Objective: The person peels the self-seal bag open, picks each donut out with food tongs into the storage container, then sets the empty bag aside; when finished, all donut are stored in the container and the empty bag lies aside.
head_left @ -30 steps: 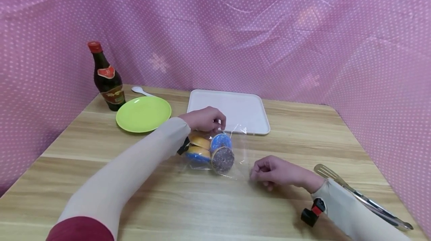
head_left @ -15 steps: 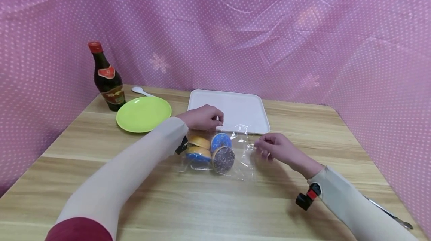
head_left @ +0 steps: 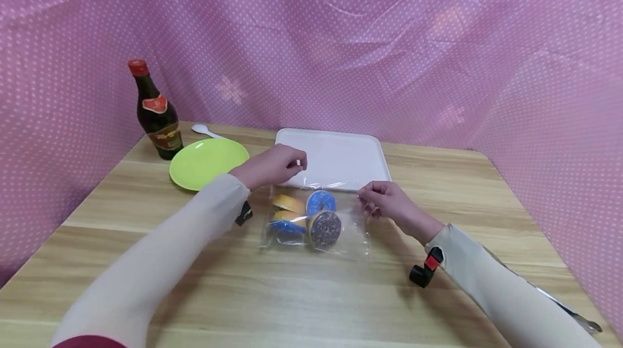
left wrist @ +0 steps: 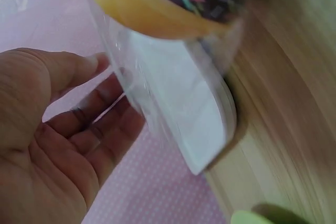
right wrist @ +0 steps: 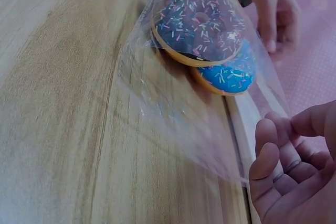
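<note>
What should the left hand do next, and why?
I'd probably bring the left hand down to pinch the far-left edge of the clear plastic bag of blue- and brown-iced ring doughnuts. The right hand appears to pinch its far-right corner, while the left seems to hover by the white rectangular tray, holding nothing; a second grip might steady the film.

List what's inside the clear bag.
The clear bag holds a dark-brown donut, a blue donut behind it, a blue-iced donut at left and a golden-sided donut beyond that. In the head view, the overlapped parts are hidden.
</note>
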Tool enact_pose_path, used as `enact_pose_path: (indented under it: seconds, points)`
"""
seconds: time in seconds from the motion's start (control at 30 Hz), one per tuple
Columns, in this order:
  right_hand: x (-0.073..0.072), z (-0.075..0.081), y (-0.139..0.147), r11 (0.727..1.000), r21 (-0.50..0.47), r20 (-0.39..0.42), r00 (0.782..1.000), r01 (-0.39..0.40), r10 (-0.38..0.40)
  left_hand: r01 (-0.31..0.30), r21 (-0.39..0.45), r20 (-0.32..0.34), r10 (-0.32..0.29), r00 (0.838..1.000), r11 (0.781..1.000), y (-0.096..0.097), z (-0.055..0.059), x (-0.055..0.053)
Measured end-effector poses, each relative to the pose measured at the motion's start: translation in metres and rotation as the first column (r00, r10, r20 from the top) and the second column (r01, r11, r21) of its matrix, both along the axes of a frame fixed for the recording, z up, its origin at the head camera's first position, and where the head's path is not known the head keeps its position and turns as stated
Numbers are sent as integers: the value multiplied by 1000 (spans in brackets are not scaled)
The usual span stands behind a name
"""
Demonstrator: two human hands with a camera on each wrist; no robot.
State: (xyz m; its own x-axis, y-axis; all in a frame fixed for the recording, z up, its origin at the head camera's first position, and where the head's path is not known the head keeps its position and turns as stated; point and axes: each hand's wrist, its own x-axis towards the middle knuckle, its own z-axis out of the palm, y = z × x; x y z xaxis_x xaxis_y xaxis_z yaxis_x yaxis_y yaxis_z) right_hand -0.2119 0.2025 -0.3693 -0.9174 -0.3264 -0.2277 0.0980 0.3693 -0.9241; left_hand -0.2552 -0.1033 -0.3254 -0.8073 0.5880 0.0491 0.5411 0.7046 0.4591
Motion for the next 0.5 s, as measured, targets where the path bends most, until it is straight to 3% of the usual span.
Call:
enact_pose_path:
  seconds: [0.27,0.37,0.5]
  points:
    - [0,2,1,999,-47,2,1000,-16,16,-116,-67,-91,109,990,991,-32,-3,18]
    - [1,2,1,999,-49,4,1000,-11,11,-127,-28,-37,126,991,991,-40,-8,20]
    - [1,1,1,999,-50,12,1000,-4,4,-126,51,85,121,989,991,-49,-14,22]
